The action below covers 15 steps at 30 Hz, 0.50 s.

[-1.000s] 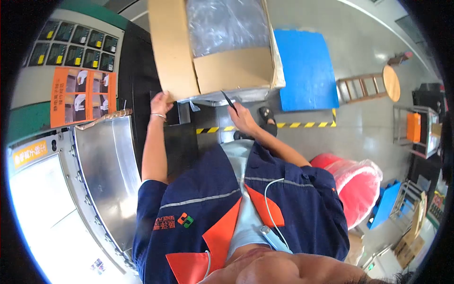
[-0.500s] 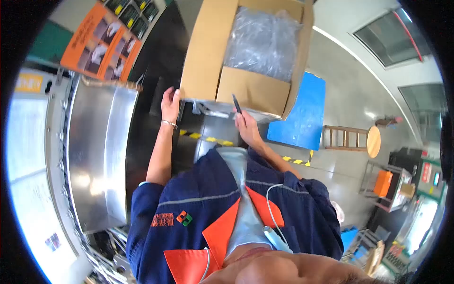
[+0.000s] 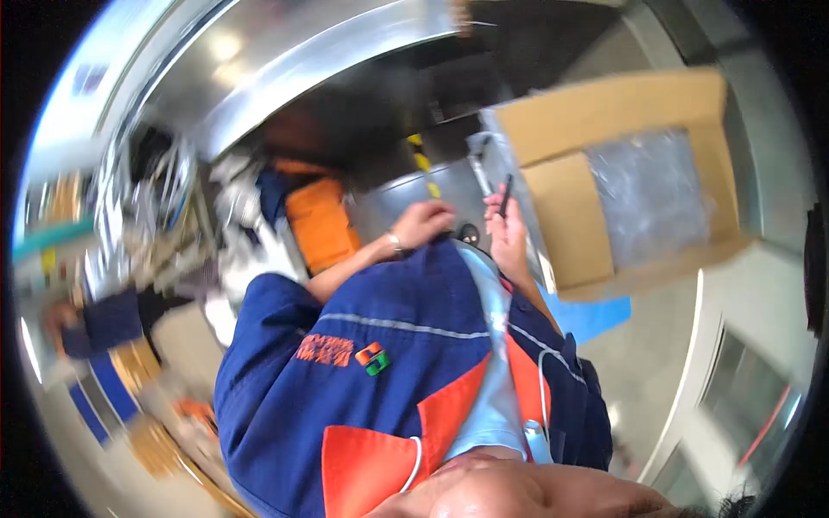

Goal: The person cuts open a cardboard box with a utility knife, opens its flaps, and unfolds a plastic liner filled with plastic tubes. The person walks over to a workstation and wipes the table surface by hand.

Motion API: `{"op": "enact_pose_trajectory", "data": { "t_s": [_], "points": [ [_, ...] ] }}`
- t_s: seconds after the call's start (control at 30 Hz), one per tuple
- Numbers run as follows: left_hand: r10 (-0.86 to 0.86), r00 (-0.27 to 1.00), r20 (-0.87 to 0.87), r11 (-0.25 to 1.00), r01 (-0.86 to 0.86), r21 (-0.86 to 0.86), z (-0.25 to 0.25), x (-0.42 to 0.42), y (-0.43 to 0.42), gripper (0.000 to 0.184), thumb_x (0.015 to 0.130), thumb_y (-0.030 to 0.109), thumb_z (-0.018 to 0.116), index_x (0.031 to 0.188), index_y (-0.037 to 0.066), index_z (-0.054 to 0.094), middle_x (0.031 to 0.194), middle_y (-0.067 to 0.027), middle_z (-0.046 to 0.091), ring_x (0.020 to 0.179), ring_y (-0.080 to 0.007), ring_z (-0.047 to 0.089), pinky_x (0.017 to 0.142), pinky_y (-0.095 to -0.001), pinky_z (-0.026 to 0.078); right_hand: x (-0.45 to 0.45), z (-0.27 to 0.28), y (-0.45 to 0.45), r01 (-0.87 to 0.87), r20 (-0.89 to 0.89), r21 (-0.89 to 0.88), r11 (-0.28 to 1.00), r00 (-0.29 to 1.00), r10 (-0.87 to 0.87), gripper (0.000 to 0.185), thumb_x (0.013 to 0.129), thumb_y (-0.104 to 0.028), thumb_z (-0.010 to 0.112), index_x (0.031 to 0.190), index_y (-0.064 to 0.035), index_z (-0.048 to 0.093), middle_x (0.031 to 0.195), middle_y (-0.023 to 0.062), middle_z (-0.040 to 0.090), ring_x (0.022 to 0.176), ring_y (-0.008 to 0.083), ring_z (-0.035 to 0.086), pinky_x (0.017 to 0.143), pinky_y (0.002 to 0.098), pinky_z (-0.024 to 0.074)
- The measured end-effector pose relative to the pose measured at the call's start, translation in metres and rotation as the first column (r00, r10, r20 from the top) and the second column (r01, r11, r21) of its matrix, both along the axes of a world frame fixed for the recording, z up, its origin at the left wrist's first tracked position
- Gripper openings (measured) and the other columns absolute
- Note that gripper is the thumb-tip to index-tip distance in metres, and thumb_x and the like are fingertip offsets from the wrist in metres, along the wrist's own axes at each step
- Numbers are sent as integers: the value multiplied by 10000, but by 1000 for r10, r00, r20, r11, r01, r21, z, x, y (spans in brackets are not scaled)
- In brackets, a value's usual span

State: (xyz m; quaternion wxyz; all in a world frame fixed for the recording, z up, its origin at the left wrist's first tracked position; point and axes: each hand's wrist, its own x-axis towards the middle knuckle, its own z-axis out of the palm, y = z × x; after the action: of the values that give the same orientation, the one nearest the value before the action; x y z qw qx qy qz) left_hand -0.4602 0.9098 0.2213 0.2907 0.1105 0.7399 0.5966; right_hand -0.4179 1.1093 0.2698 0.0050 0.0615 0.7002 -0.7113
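Note:
My right hand (image 3: pixel 508 226) is closed around a slim black pen-like tool (image 3: pixel 506 195), which points up beside the near side of a large cardboard box (image 3: pixel 561 216). The flaps of the box stand apart, and crinkled clear plastic (image 3: pixel 648 194) shows inside it. In front of my jacket is my left hand (image 3: pixel 423 223), a bracelet at its wrist. Its fingers are slightly bent and apart, somewhat blurred, with nothing visible between them. It is away from the box.
An orange bin or chair-like object (image 3: pixel 323 223) stands to the left, near white bags (image 3: pixel 250 259). A metal trough (image 3: pixel 285 73) runs along the top. Blue sheet (image 3: pixel 594 318) lies below the box. Someone in dark clothing (image 3: pixel 114 325) is at far left, blurred.
The view has swung round, so the box now appears at the right. My left hand has come away from the box towards my body. The black tool is still in my right hand.

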Motion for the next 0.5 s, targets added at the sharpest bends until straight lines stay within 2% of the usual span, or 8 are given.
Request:
{"op": "enact_pose_trajectory", "data": {
  "t_s": [0.07, 0.1, 0.2, 0.27, 0.3, 0.4, 0.43, 0.5],
  "points": [
    [-93, 994, 58, 996, 92, 18, 26, 19, 16, 246, 878, 146, 570, 1053, -26, 560, 904, -78, 625, 793, -120, 595, 743, -270, 495, -8, 5, -12, -111, -38, 33, 993, 993, 112, 430, 890, -4, 396, 1319, 13, 360, 1115, 95, 513, 896, 123, 507, 747, 241, 442],
    [-48, 995, 92, 998, 44, 43, 35, 27, 21, 248, 873, 149, 578, 1049, -26, 561, 908, -81, 621, 782, -116, 588, 730, -267, 493, -8, -4, -16, -172, -51, -64, 983, 984, 169, 420, 893, -14, 398, 1310, 24, 361, 1167, 118, 505, 995, 157, 522, 780, 267, 455],
    [152, 982, 111, 984, -161, 74, 26, 51, 23, 240, 843, 148, 616, 1006, -22, 567, 846, -66, 621, 724, -103, 571, 657, -261, 484, -2, 1, -37, -219, -27, -201, 955, 976, 218, 394, 896, -4, 365, 1289, 25, 372, 1152, 130, 490, 1036, 181, 514, 835, 281, 457],
    [255, 961, 103, 966, -257, 7, 38, 61, 20, 221, 827, 147, 631, 967, -16, 577, 800, -54, 622, 702, -99, 569, 633, -260, 481, 0, -9, -41, -324, -24, -131, 937, 946, 324, 366, 903, -14, 364, 1266, 25, 388, 1141, 131, 506, 1037, 184, 516, 864, 294, 445],
    [335, 942, 0, 942, -335, -3, 44, 68, 18, 177, 809, 140, 642, 898, -5, 592, 750, -38, 620, 678, -95, 566, 620, -262, 481, 4, -15, -44, -370, -19, -97, 924, 929, 370, 353, 906, -19, 363, 1254, 25, 396, 1136, 132, 514, 1038, 186, 517, 878, 300, 439],
    [431, 900, -69, 895, -436, -94, 43, 83, 12, 140, 799, 123, 640, 870, 8, 603, 755, -43, 624, 686, -94, 569, 633, -265, 481, 13, -17, -55, -475, 82, -263, 840, 856, 510, 318, 914, -33, 361, 1223, 24, 415, 1131, 136, 538, 1030, 193, 527, 911, 316, 418],
    [419, 897, -139, 898, -433, -83, 39, 88, 10, 143, 802, 114, 632, 897, 9, 610, 769, -29, 627, 700, -96, 575, 647, -270, 482, 14, -17, -60, -530, 18, -188, 827, 840, 543, 302, 922, -45, 362, 1210, 22, 423, 1148, 139, 544, 1033, 196, 530, 926, 324, 408],
    [532, 845, -50, 846, -529, 68, 32, 97, 5, 149, 812, 112, 620, 918, 7, 611, 765, -17, 624, 713, -95, 579, 658, -268, 484, 15, -10, -71, -593, 0, -155, 790, 800, 600, 306, 923, -49, 369, 1216, 21, 422, 1166, 144, 538, 1057, 196, 520, 932, 323, 404]
  ]
}}
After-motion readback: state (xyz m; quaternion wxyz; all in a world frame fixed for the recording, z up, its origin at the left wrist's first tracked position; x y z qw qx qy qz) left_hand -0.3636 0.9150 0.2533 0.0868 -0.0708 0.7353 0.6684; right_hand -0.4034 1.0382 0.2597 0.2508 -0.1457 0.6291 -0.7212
